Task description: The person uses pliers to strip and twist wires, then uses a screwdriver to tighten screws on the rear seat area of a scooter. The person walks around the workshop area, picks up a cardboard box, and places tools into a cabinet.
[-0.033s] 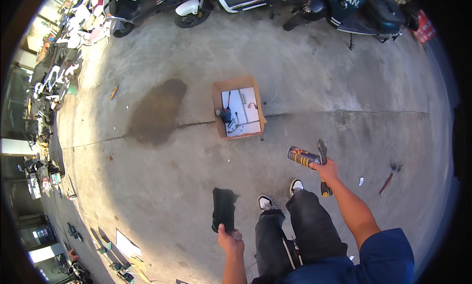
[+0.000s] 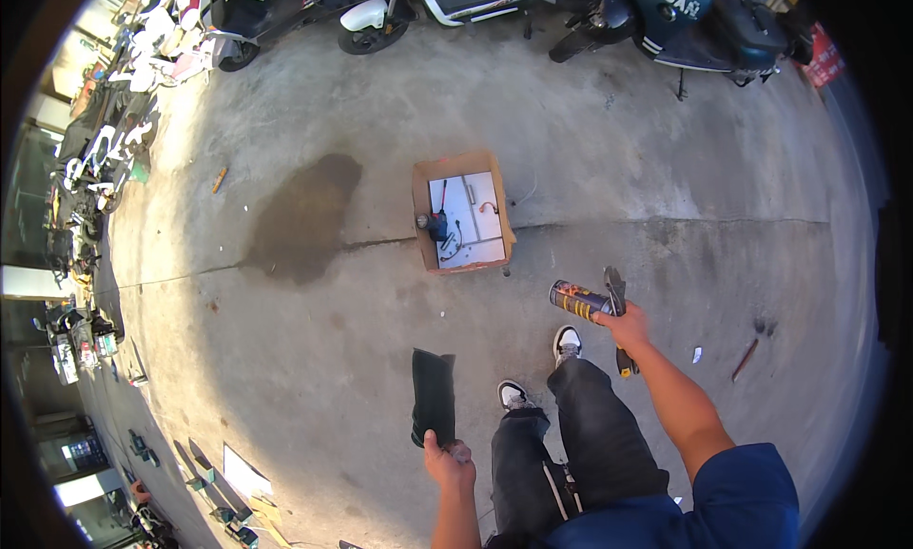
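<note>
My left hand [image 2: 444,459] grips a flat, dark green-black panel [image 2: 433,387] by its lower end; a small greyish item beside the fingers is too unclear to name. My right hand [image 2: 623,326] is closed on a spray can [image 2: 573,298] with yellow markings, lying sideways, together with a metal hand tool [image 2: 614,281] with a yellow-and-black handle. Ahead of both hands on the concrete floor sits an open cardboard box [image 2: 504,236] with a white panel inside, a dark red-handled tool [image 2: 438,225], wires and small metal parts.
Parked scooters [image 2: 685,36] line the far edge, with more vehicles and clutter [image 2: 90,188] along the left. A dark stain [image 2: 304,216] lies left of the box, a thin rusty bar [image 2: 745,359] to the right. Boards and metal pieces [image 2: 214,492] lie at lower left.
My right hand, with the can and tool, has shifted slightly up and left. My right foot has moved forward, and the green panel appears turned slightly, reaching higher.
</note>
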### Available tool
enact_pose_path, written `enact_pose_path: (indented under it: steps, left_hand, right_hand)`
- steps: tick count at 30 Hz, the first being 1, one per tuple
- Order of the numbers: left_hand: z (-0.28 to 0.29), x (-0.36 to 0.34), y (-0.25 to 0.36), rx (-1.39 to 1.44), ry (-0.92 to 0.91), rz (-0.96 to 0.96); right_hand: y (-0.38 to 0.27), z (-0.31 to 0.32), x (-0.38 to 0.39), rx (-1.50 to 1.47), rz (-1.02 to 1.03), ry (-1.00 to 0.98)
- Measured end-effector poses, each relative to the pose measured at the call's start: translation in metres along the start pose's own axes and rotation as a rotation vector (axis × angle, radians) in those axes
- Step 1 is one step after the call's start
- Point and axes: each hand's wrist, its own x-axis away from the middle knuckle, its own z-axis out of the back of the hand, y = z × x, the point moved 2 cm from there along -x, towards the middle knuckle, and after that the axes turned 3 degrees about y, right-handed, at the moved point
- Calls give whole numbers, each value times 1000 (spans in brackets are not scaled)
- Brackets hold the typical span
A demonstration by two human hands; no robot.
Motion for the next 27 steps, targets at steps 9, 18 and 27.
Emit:
enact_pose_path:
  steps: [9, 18, 27]
  left_hand:
    - [-181, -17, 36, 165, -81, 18]
    - [-196, -1, -15, 77, 159, -33]
    - [-128, -15, -48, 103, 225, 21]
  right_hand:
    - [-134, -78, -128, 60, 142, -298]
    - [-181, -198, -192, 708, 488, -795]
    - [-137, -359, -179, 882, 432, -865]
